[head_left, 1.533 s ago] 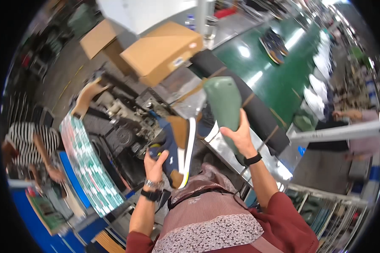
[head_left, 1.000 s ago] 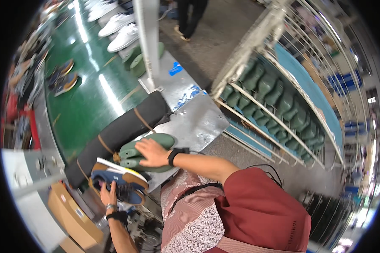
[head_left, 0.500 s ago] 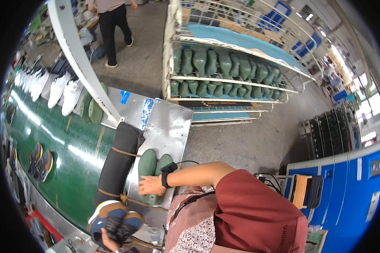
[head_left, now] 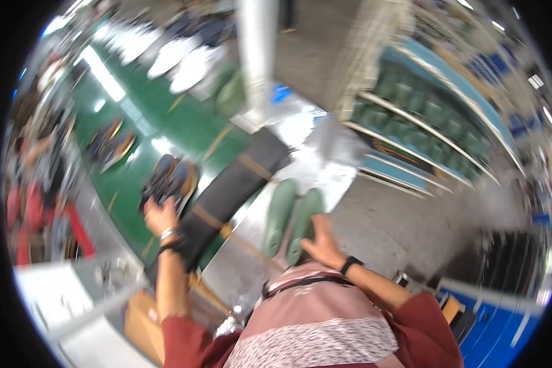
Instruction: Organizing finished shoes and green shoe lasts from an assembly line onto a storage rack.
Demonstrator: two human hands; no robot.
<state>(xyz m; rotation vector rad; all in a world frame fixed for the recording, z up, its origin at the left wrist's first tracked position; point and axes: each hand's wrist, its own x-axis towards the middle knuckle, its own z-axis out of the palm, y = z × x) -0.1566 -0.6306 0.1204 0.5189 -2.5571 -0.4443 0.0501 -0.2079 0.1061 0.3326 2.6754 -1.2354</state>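
Note:
A pair of navy and brown sneakers [head_left: 179, 176] is at the green conveyor belt [head_left: 129, 205], my left hand [head_left: 161, 216] closed on their near end. Blur hides whether the soles touch the belt. Two green shoe lasts, a left one [head_left: 281, 211] and a right one [head_left: 306, 221], lie side by side on the metal bench [head_left: 242, 254] in front of me. My right hand [head_left: 326, 245] is beside the right last, with thumb and fingers apart and nothing held. Contact with that last is unclear.
A strapped black padded roll [head_left: 227, 199] lies between belt and bench. Another sneaker pair [head_left: 113, 144] and white shoes [head_left: 193, 67] stand farther along the belt. A white post [head_left: 256, 61] rises at the bench's far end. The rack [head_left: 411, 132] at right holds green lasts.
The sneakers have moved forward from the padded roll's near end to over the belt. My right hand has come off the lasts to their right side. The head view has turned.

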